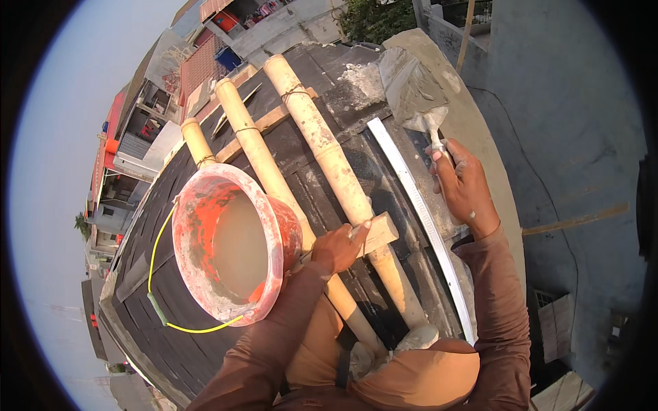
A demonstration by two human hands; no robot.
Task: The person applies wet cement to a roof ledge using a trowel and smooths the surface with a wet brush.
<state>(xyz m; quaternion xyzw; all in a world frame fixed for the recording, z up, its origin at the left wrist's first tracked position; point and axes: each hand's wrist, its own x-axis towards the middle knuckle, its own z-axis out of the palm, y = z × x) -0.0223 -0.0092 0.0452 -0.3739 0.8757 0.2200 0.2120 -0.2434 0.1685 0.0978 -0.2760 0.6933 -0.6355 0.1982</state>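
Right of the bucket [290, 222], the right hand [464, 183] is gripping a trowel [412, 83], the left hand [336, 251] a wooden crosspiece [381, 234], its possible shifting risking imbalance.

Green foliage [377, 20], blue container [228, 59] near reddish roof [199, 70].

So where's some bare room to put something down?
Dark roof tiles lie bare left of the plastic bucket and its yellow handle, but look sloped. A slimmer gap runs between the rightmost bamboo pole and the white metal strip. It's crowded around the left hand, by the wooden batten.
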